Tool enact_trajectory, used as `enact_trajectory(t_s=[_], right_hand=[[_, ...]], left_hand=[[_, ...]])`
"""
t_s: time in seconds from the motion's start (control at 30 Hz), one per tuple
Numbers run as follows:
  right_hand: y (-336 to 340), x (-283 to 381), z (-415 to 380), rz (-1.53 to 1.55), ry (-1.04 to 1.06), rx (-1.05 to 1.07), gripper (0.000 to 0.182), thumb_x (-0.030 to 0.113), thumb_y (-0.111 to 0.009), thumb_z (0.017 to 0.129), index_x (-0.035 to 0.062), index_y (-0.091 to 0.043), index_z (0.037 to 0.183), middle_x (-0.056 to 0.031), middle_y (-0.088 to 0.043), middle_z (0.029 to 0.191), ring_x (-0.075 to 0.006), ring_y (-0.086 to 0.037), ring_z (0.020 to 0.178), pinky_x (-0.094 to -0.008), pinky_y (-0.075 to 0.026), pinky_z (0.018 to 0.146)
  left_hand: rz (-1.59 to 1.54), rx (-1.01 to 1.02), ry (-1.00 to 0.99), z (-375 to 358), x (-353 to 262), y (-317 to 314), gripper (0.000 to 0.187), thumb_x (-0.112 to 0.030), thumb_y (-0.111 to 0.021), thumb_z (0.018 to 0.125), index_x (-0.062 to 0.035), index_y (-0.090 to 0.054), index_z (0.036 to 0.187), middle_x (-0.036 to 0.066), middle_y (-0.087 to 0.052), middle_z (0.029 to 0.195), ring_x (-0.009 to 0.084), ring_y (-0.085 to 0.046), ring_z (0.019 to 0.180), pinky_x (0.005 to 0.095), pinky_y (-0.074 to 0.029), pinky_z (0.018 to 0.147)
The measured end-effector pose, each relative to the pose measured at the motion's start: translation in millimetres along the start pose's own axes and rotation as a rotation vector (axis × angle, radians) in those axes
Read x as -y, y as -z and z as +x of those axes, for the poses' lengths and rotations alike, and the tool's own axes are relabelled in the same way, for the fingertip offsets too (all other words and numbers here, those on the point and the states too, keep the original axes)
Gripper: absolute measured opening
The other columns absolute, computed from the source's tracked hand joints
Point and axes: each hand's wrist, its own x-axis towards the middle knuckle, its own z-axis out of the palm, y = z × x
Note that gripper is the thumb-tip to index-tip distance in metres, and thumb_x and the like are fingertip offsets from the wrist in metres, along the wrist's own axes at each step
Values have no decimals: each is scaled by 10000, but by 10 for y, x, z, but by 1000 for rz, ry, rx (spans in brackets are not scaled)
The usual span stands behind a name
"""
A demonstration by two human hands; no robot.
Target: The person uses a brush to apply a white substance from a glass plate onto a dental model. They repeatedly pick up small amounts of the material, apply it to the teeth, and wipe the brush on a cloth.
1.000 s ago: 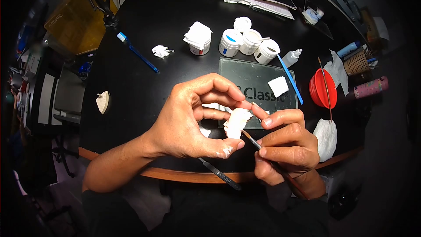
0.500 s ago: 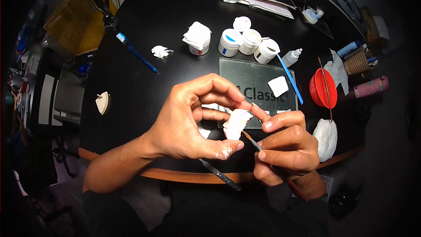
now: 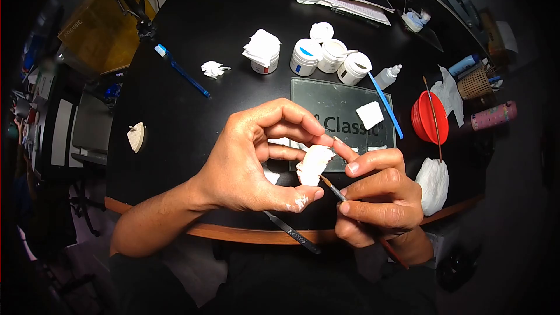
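My left hand (image 3: 248, 157) is curled round a small off-white piece (image 3: 314, 166) with a lumpy, tooth-like edge, gripped between thumb and fingers. White smears mark the thumb tip. In my right hand (image 3: 382, 195) is a slim paintbrush (image 3: 333, 189), pinched like a pen, its dark reddish handle running down toward my lap. The brush tip meets the lower right side of the piece. My right index fingertip reaches up close to the left fingertips. Beneath the hands lies a glass mixing slab (image 3: 303, 96) with white material on it and a folded white square (image 3: 369, 115).
Several white jars (image 3: 305, 57) stand behind the slab, near a dropper bottle (image 3: 387, 74) and a blue stick (image 3: 386, 105). At right are a red cup (image 3: 427, 118) with a brush across it and a white wad (image 3: 432, 186). Black tweezers (image 3: 294, 233) overhang the front edge.
My right hand and the paintbrush have shifted slightly left, the brush tip sliding a little along the piece. My left hand keeps the same hold.
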Motion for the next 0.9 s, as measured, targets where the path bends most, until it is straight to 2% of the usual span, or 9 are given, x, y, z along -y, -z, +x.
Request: enact_trajectory(t_s=[0.47, 0.9], right_hand=[[-5, -6, 2, -4, 3, 2, 128, 46, -842, 772, 28, -776, 880, -109, -689, 867, -325, -671, 1027, -592, -614, 961], [3, 9, 0, 2, -14, -5, 147, 55, -852, 771, 26, -775, 893, -110, -686, 851, -322, -682, 1010, -570, -619, 942]], left_hand=[[20, -4, 13, -5, -9, 6, 661, -95, -970, 655, -2, -617, 1206, 104, -698, 1163, 178, -690, 1151, 362, -606, 992], [38, -2, -5, 0, 5, 9, 665, -104, -970, 651, 5, -617, 1203, 112, -693, 1164, 183, -696, 1143, 363, -608, 997]])
